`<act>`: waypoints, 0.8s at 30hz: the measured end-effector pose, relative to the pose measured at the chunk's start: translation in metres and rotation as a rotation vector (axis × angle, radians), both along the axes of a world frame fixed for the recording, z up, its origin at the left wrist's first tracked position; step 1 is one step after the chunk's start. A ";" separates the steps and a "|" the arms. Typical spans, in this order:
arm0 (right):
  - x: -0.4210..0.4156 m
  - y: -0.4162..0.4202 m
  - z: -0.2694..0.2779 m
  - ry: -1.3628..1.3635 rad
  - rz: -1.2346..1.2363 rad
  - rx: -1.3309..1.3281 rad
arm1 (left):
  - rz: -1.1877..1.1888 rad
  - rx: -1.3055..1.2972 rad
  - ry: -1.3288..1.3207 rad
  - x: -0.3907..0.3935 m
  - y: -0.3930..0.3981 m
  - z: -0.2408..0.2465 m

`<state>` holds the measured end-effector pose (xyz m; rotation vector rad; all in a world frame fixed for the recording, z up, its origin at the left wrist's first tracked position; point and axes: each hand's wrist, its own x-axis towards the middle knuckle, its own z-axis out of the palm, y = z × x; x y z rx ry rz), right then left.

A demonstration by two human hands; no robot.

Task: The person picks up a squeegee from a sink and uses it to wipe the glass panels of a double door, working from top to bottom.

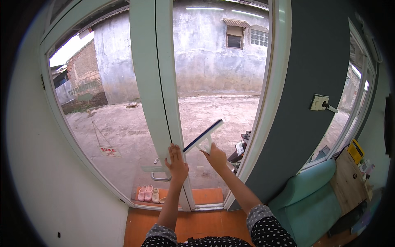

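Note:
A white window squeegee with a dark blue blade (203, 136) is gripped by its handle in my right hand (217, 156). Its blade slants up to the right across the right glass pane (216, 108); whether the blade touches the glass, I cannot tell. My left hand (177, 163) lies flat against the white door frame (168, 123), fingers pointing up and a little apart, with nothing in it. Just left of that hand is a curved metal door handle (160, 178). A hanging sign (109, 151) bearing writing is on the left pane.
Several clogs (148, 194) stand beyond the left glass on an orange tiled step (207, 196). A dark grey wall (302, 61) with a switch plate (319, 102) rises to the right. Below are a teal chair (313, 207) and a wooden table (348, 182). Part of a motorcycle (239, 151) shows outside.

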<state>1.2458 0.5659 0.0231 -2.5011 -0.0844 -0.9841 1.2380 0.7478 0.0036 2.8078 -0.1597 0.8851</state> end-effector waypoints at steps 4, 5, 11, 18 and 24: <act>0.006 -0.020 0.006 0.012 0.045 -0.052 | 0.031 -0.059 0.013 0.000 -0.011 -0.001; 0.007 -0.029 0.001 -0.006 0.053 -0.052 | 0.032 -0.085 0.012 -0.002 -0.013 -0.002; -0.007 -0.105 -0.052 0.004 -0.128 -0.024 | 0.008 -0.278 0.031 -0.006 -0.028 -0.001; -0.030 -0.122 -0.046 0.134 -0.128 0.054 | -0.009 -0.413 0.077 -0.018 -0.062 -0.030; -0.015 -0.092 0.047 0.013 -0.033 0.235 | -0.057 -0.451 0.130 -0.031 -0.084 -0.038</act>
